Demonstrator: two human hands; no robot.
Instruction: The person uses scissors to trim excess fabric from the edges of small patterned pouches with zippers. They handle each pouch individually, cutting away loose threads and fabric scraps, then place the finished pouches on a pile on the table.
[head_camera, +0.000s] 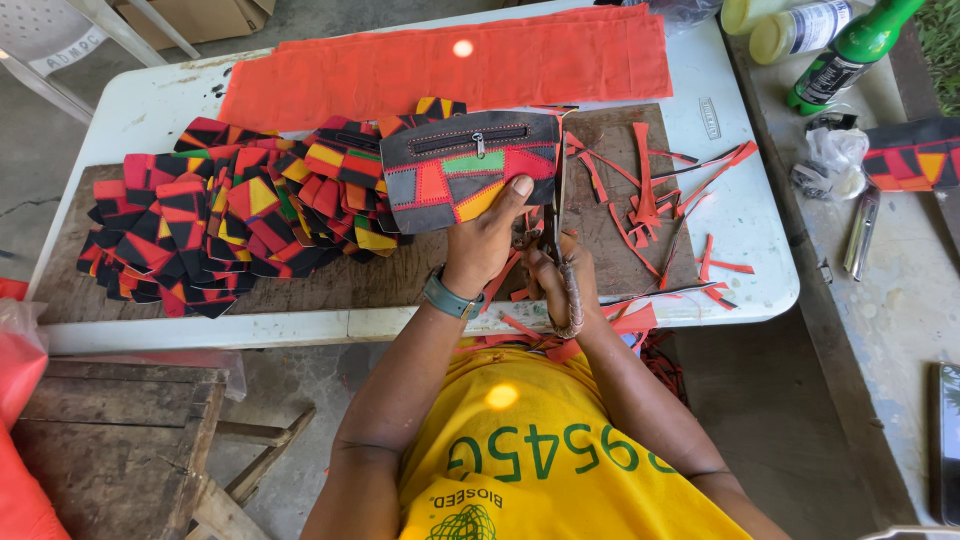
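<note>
Long orange cloth strip (450, 62) across the white table's (150, 100) far edge; heap of red, black and yellow patchwork pieces (220, 220) on the brown board (330, 280); left hand (485, 240) grasping a grey zipped patchwork pouch (465, 170); right hand (565, 280) clenched around scissors (556, 215) at the pouch's right edge.

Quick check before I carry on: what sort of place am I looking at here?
Probably a small craft sewing workshop, possibly outdoors. A left hand holds a zippered patchwork pouch, the right hand works scissors, and a pile of patchwork pieces and red offcuts cover the table.
</note>
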